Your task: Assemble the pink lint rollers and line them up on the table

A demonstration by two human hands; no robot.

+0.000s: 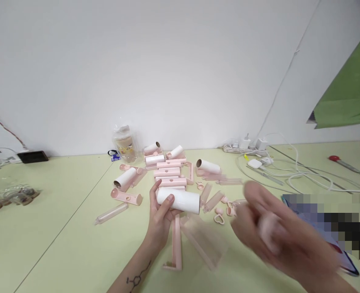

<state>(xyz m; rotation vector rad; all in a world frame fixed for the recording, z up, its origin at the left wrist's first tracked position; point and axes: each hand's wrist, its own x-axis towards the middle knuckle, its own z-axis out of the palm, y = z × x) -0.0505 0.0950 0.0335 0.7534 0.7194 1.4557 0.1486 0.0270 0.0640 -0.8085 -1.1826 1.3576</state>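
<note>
My left hand (pixel 161 211) is closed round a white lint-roller roll (pixel 182 200), thumb on its near side. Smeared by motion, my right hand (pixel 268 228) is curled at the right round a pale pinkish thing too blurred to name. Below the held roll, a pink casing piece (pixel 176 242) lies on the table beside a blurred, see-through pinkish cover (pixel 206 244). Behind the roll are stacked pink casings (pixel 167 172). More white rolls, one at the left (pixel 125 178) and one at the right (pixel 209 166), rest on pink parts.
Clear pinkish handles (pixel 111 213) and heart-shaped rings (pixel 219 219) lie around on the pale green table (pixel 70 252). A bagged cup (pixel 126 146) stands by the wall. At the right are white cables (pixel 308 179), a red-handled screwdriver (pixel 347 165) and a tablet (pixel 347 260).
</note>
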